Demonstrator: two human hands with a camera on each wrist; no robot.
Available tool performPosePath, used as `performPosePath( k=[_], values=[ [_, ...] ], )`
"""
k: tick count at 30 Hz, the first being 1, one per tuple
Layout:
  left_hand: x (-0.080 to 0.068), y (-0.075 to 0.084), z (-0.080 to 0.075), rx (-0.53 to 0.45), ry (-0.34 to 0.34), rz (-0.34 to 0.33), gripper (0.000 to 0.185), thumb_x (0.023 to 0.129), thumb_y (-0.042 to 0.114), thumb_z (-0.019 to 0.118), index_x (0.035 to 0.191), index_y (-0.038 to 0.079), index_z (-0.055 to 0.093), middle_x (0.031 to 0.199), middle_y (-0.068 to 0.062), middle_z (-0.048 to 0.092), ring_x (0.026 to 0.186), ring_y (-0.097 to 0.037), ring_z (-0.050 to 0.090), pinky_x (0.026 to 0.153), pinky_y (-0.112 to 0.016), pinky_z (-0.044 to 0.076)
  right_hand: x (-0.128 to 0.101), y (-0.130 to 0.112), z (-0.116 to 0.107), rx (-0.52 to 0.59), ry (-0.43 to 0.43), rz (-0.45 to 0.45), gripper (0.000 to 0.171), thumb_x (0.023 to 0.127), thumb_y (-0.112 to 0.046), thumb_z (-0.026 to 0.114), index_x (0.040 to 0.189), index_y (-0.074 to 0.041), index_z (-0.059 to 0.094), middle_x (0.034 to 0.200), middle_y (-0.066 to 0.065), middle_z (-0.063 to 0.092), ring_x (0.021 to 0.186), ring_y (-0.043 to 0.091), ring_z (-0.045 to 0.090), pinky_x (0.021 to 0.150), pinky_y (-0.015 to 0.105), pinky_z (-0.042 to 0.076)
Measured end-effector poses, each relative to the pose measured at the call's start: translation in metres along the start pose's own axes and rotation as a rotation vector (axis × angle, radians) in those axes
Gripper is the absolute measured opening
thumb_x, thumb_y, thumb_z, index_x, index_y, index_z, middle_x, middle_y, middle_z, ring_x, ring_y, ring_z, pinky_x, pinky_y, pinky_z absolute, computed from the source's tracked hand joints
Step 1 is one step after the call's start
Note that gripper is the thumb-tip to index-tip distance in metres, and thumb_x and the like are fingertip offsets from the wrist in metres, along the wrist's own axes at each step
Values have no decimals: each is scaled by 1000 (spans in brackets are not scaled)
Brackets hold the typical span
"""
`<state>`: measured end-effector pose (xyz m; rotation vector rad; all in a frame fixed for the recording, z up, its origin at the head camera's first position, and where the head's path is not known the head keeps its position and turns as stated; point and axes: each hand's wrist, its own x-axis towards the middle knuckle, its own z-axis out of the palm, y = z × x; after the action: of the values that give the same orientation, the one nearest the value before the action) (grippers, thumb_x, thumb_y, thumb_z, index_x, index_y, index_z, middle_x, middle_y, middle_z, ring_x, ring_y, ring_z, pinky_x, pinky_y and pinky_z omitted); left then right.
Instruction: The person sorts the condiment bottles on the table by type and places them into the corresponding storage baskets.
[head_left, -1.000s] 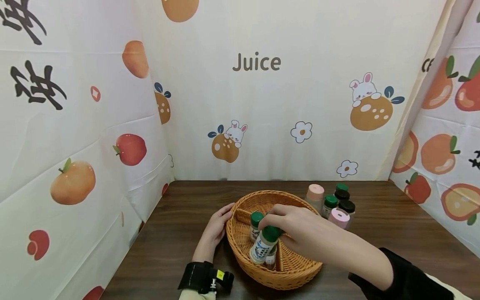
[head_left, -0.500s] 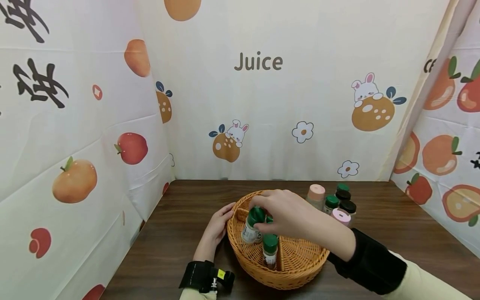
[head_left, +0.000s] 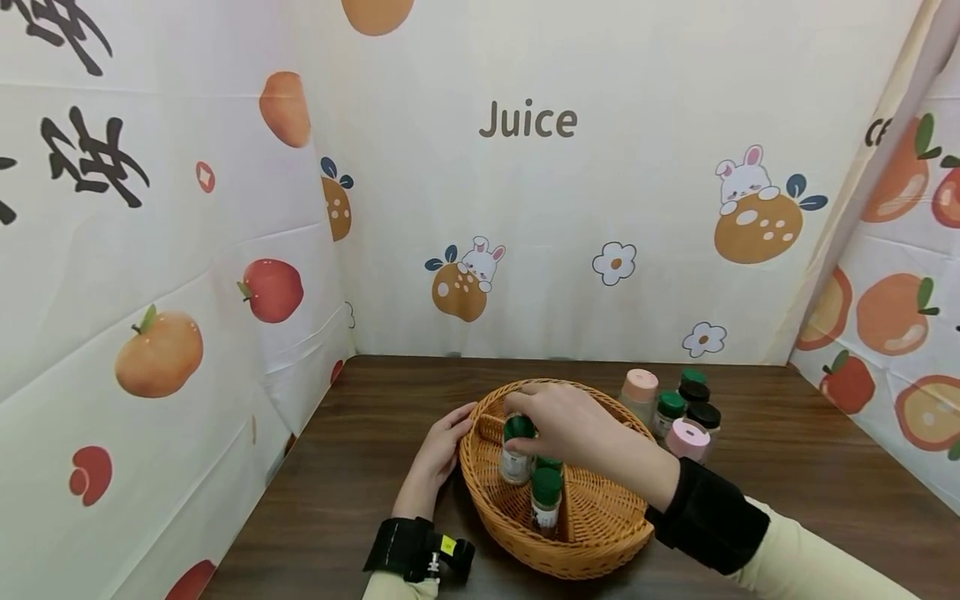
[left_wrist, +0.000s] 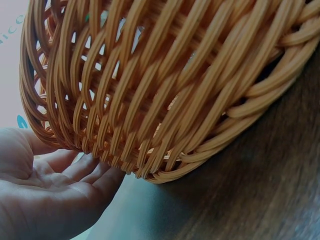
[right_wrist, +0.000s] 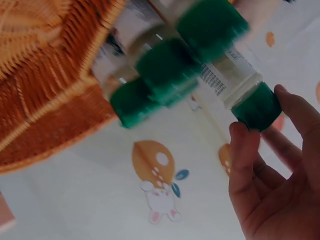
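Right hand [head_left: 564,421] pinched green-capped labelled jar [head_left: 515,467] by its cap, jar hanging below; left hand [head_left: 441,446], fingers loosely extended, touched wicker basket's [head_left: 570,562] side, left of jar

A jar [right_wrist: 236,82] is pinched at its green cap [right_wrist: 258,106] by the right hand [right_wrist: 280,185]; three more jars [right_wrist: 167,67] and a basket [right_wrist: 55,117] are seen left of the grip.

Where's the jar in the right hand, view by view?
Head: jar just right of centre, below the middle.
Left wrist: can't be made out through the basket.
Right wrist: upper right, cap in the right hand.
Shared landmark: basket, in all three.
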<state>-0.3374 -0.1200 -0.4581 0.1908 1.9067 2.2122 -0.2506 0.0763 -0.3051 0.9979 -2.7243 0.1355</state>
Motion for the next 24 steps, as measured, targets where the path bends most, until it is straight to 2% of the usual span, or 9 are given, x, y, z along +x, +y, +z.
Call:
performPosePath(
  k=[3,6,11,20,24],
  values=[
    [0,1,1,12,3,7,45,108,10,39,151,-1,39,157,-25,36,144,-38,39,118,-48,37,-1,3,12,-41,-11,-12,30,86,-43,76,109,-24,70,93,-3,67,64,5,55,53,19,43],
    [0,1,1,17,4,8,45,108,10,39,151,-1,39,157,-25,36,144,-37,39,118,-48,37,-2,5,23,-83,-14,-22,30,86,-48,74,103,-24,69,86,-5,64,60,4,53,49,17,40],
    [-1,1,0,4,-3,5,45,108,10,39,151,-1,39,157,-25,36,144,-37,39,118,-47,37,-2,5,38,-140,-27,-24,33,84,-55,73,96,-24,67,81,-8,66,65,7,57,48,18,40],
    [1,1,0,1,2,-5,44,107,10,39,151,-1,40,157,-24,37,144,-36,39,118,-45,38,-1,-1,49,-276,-22,-53,40,83,-61,69,96,-24,70,90,-5,74,78,15,63,51,26,50],
    [2,0,-1,2,-1,-5,44,107,9,38,151,-1,39,156,-25,37,143,-36,40,116,-43,40,0,-2,50,-326,-22,-68,44,83,-63,67,100,-24,73,95,-4,76,80,16,63,54,27,54]
  ],
)
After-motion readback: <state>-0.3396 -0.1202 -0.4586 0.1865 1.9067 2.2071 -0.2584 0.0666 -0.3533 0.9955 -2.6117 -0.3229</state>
